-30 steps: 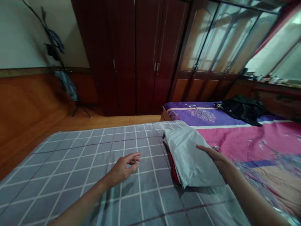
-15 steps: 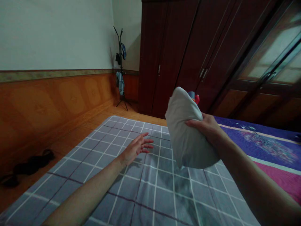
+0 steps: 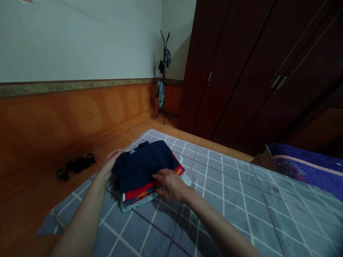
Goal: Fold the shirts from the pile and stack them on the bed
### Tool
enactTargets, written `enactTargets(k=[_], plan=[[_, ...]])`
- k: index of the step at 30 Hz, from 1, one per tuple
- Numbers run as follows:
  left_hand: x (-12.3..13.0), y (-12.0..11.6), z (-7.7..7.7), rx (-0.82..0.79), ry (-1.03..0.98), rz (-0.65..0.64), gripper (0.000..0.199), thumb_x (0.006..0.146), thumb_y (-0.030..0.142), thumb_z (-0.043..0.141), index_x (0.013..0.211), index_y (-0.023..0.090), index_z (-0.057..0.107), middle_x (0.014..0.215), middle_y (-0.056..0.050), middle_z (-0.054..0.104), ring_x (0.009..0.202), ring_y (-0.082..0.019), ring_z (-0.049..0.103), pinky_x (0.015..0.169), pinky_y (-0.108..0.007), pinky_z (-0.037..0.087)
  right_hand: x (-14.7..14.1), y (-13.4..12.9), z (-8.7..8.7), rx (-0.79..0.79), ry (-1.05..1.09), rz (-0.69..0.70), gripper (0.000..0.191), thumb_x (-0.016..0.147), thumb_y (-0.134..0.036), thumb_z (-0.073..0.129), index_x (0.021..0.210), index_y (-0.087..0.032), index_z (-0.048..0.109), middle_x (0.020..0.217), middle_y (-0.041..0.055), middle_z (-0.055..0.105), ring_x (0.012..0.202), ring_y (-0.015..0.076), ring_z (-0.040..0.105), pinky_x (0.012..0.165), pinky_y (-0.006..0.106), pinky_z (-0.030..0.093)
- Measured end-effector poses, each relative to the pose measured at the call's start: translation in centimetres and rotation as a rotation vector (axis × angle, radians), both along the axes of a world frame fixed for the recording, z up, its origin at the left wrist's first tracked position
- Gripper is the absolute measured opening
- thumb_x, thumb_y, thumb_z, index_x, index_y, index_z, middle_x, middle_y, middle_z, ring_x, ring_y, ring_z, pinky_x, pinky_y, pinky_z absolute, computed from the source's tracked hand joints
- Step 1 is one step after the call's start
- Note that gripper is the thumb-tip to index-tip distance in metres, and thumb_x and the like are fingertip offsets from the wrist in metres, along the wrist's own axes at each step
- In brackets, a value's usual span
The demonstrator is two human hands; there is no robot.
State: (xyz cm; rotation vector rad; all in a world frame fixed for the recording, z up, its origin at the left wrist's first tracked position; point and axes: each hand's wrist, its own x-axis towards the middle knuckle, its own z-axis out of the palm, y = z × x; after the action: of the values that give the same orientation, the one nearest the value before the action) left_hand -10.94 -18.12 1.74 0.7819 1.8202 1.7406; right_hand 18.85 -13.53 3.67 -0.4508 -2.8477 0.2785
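A stack of folded clothes (image 3: pixel 146 166) lies on the checked bed sheet (image 3: pixel 214 185). Dark navy cloth is on top, with red and patterned layers beneath and pale grey cloth at the bottom. At the stack's left edge, my left hand (image 3: pixel 108 166) grips its side, the fingertips partly hidden by the cloth. My right hand (image 3: pixel 171 185) has its fingers over the near right edge, closed on the layers there.
A dark wardrobe (image 3: pixel 230 71) stands at the back, with a coat rack (image 3: pixel 164 75) in the corner. Black items (image 3: pixel 77 166) lie on the wooden floor at left. Purple bedding (image 3: pixel 302 160) and a brown board-like panel (image 3: pixel 268 160) are at right.
The bundle that my right hand held up, pale side towards me, is now down on the bed, navy side up. My left hand has come to its side. The view has turned left.
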Motion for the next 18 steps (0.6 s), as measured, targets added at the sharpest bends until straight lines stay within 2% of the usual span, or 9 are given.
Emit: enactTargets(k=[3, 5, 7, 10, 13, 18], plan=[[0.3, 0.9, 0.5, 0.012, 0.158, 0.012, 0.051, 0.062, 0.053, 0.065, 0.096, 0.015, 0.064, 0.1, -0.01, 0.069, 0.093, -0.025, 0.064, 0.082, -0.034, 0.048, 1.1, 3.0, 1.1, -0.105, 0.242, -0.164, 0.039, 0.084, -0.026, 0.056, 0.121, -0.018, 0.057, 0.112, 0.0097, 0.06, 0.103, 0.0216, 0.055, 0.091, 0.034, 0.043], [1.0, 1.8, 1.4, 0.016, 0.294, -0.014, 0.049, 0.068, 0.051, 0.062, 0.101, 0.015, 0.064, 0.105, -0.009, 0.068, 0.098, -0.024, 0.062, 0.085, -0.033, 0.047, 1.7, 5.1, 0.5, -0.149, 0.39, -0.285, 0.035, 0.085, -0.028, 0.055, 0.118, -0.019, 0.06, 0.113, 0.0104, 0.06, 0.105, 0.023, 0.054, 0.094, 0.038, 0.042], [1.8, 2.8, 2.3, 0.003, 0.433, -0.078, 0.041, 0.073, 0.046, 0.059, 0.099, 0.016, 0.067, 0.103, -0.008, 0.069, 0.097, -0.023, 0.063, 0.086, -0.032, 0.046, 2.2, 6.6, -1.3, -0.222, 0.486, -0.357, 0.032, 0.084, -0.031, 0.056, 0.113, -0.019, 0.063, 0.11, 0.0108, 0.061, 0.103, 0.0244, 0.055, 0.093, 0.041, 0.043], [3.3, 4.4, 3.0, -0.043, 0.621, -0.156, 0.027, 0.077, 0.038, 0.058, 0.092, 0.019, 0.07, 0.096, -0.005, 0.071, 0.091, -0.022, 0.064, 0.086, -0.032, 0.046, 2.6, 7.6, -4.8, -0.313, 0.559, -0.379, 0.031, 0.083, -0.034, 0.057, 0.108, -0.019, 0.066, 0.106, 0.0111, 0.063, 0.099, 0.0249, 0.058, 0.09, 0.042, 0.046], [4.7, 6.1, 2.5, -0.107, 0.766, -0.142, 0.02, 0.079, 0.029, 0.056, 0.09, 0.02, 0.071, 0.094, -0.005, 0.072, 0.091, -0.023, 0.064, 0.087, -0.034, 0.046, 2.8, 7.9, -7.0, -0.371, 0.617, -0.366, 0.027, 0.084, -0.034, 0.057, 0.104, -0.02, 0.068, 0.104, 0.0104, 0.063, 0.098, 0.0236, 0.059, 0.088, 0.04, 0.047], [6.3, 7.6, 0.6, -0.171, 0.93, -0.106, 0.01, 0.077, 0.021, 0.06, 0.081, 0.02, 0.07, 0.087, -0.006, 0.07, 0.087, -0.023, 0.063, 0.083, -0.034, 0.046, 2.6, 8.4, -7.8, -0.471, 0.726, -0.358, 0.02, 0.083, -0.032, 0.058, 0.091, -0.021, 0.072, 0.097, 0.0094, 0.063, 0.09, 0.0227, 0.059, 0.083, 0.038, 0.048]])
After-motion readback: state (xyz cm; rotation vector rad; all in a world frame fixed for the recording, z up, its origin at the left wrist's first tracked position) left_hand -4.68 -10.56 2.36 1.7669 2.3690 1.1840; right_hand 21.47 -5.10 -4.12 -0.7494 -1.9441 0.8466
